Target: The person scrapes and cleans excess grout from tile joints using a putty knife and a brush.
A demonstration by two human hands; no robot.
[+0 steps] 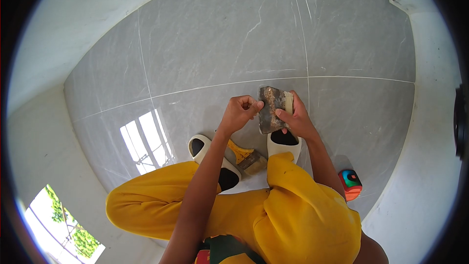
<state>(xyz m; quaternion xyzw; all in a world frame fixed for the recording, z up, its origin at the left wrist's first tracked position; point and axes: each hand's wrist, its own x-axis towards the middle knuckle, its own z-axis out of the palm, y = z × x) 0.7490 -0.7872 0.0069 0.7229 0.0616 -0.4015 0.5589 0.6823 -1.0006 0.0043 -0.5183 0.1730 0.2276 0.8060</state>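
Observation:
My right hand (294, 117) grips a broad, stained scraper (270, 112), its thumb lying across the near face. The scraper has a dark grey edge on the left, a rusty brown band in the middle and a cream strip on the right. At the scraper's left edge, my left hand (241, 112) is closed in a pinch, thumb and forefinger on the rim. Whether anything small sits between those fingertips is hidden. Below the hands, a yellow-handled paintbrush (244, 157) lies on the floor between my feet.
Grey marbled floor tiles (210, 44) stretch out to pale walls (53, 39). Beside my right forearm sits a red and black tape measure (351, 184). White slippers (200, 143) are on my feet, and a window (63, 225) shows at the lower left.

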